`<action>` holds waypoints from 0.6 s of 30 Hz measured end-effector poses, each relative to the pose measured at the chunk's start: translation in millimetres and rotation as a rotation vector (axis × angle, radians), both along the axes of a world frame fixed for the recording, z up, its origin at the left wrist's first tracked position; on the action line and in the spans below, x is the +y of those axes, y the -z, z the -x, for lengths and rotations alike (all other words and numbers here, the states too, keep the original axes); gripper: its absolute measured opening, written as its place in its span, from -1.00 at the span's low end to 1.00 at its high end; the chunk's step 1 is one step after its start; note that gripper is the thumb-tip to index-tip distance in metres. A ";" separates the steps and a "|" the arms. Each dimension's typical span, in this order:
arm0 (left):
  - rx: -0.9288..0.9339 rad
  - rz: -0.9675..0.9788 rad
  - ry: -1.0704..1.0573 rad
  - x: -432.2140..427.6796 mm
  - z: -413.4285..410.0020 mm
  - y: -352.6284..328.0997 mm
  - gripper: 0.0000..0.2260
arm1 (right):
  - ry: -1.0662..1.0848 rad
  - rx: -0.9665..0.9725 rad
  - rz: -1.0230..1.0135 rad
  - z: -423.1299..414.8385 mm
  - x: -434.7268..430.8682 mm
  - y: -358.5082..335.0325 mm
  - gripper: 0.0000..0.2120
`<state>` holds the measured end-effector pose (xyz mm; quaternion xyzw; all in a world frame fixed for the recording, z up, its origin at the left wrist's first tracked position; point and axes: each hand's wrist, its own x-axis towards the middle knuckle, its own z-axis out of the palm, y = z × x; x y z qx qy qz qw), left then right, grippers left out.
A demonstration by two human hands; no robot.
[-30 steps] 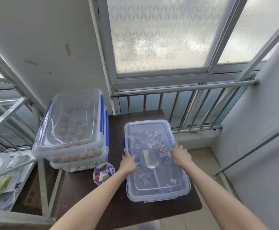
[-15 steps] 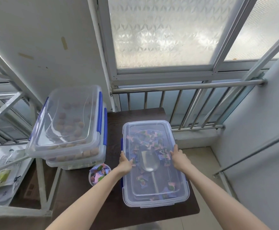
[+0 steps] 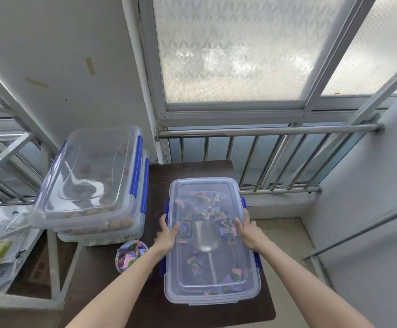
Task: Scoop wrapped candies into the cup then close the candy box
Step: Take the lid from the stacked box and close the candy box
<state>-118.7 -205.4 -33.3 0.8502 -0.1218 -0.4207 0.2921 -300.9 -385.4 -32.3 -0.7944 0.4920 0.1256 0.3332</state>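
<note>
The clear candy box point(image 3: 211, 292) with blue side clips stands on the dark table point(image 3: 112, 287), its clear lid on top. Through the lid I see wrapped candies point(image 3: 207, 204) and a metal scoop point(image 3: 207, 237) lying inside. My left hand point(image 3: 166, 235) rests on the lid's left edge, fingers spread over it. My right hand point(image 3: 247, 228) presses on the right edge the same way. A small clear cup point(image 3: 130, 256) full of wrapped candies sits on the table just left of my left forearm.
Two stacked clear boxes point(image 3: 91, 183) with blue clips, holding brown round items, stand at the table's left. A metal railing point(image 3: 263, 133) and frosted window lie behind. A lower shelf with packets point(image 3: 1, 252) is at far left.
The view shifted slightly. Both hands stay on the lid's side edges, having slid a little along it; the lid sits flat on the box.
</note>
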 end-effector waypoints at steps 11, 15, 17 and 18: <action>-0.299 -0.389 0.089 -25.5 3.4 -9.3 -0.42 | -0.156 0.032 0.549 -8.1 7.5 10.8 -0.35; -0.404 -0.421 0.069 -25.7 11.1 -7.5 -0.47 | -0.211 -0.062 0.665 -13.3 7.4 18.7 -0.24; -0.440 -0.427 0.100 -24.9 13.4 -8.0 -0.47 | -0.203 -0.067 0.700 -12.9 6.8 18.7 -0.25; -0.466 -0.423 0.122 -24.1 12.9 -6.9 -0.47 | -0.203 -0.041 0.677 -12.2 7.6 15.2 -0.24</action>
